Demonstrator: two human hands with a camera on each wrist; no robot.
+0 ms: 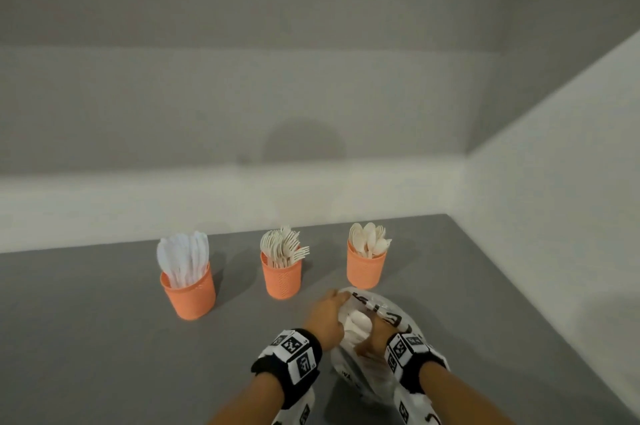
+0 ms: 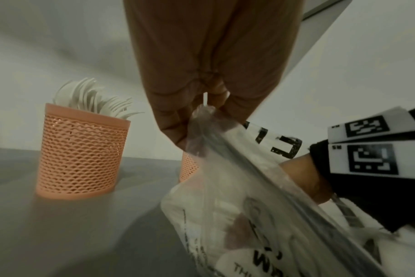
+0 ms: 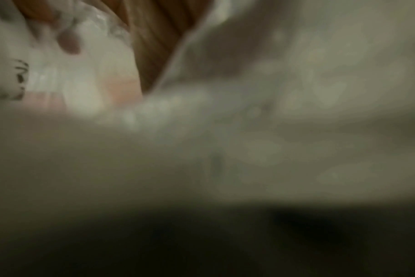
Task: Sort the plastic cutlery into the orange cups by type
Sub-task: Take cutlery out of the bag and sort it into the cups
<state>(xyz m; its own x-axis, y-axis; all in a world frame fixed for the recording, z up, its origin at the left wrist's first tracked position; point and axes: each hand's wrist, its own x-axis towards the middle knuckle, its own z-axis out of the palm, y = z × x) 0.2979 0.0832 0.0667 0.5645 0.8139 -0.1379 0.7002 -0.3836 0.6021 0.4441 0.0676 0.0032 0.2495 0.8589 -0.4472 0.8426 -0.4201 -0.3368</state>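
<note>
Judging from the desk (image 1: 86, 338), sorting is nearly done. Three orange cups are filled: knives (image 1: 183, 260) left, forks (image 1: 282, 248) middle, spoons (image 1: 369, 239) right. A plastic bag (image 1: 388, 315) with remaining white cutlery (image 1: 358, 322) lies nearest. Left hand (image 1: 325, 319) pinches its edge; right hand (image 1: 375, 338) reaches inside, grip cannot be told.

Pretty bare corner setup: a flat grey tabletop (image 1: 86, 320) running from 9 to 5 o'clock, pale off-white walls (image 1: 242, 78) meeting around 2 o'clock. Light's dim and soft, with a round shadow (image 1: 304, 144) on the wall dead centre.
</note>
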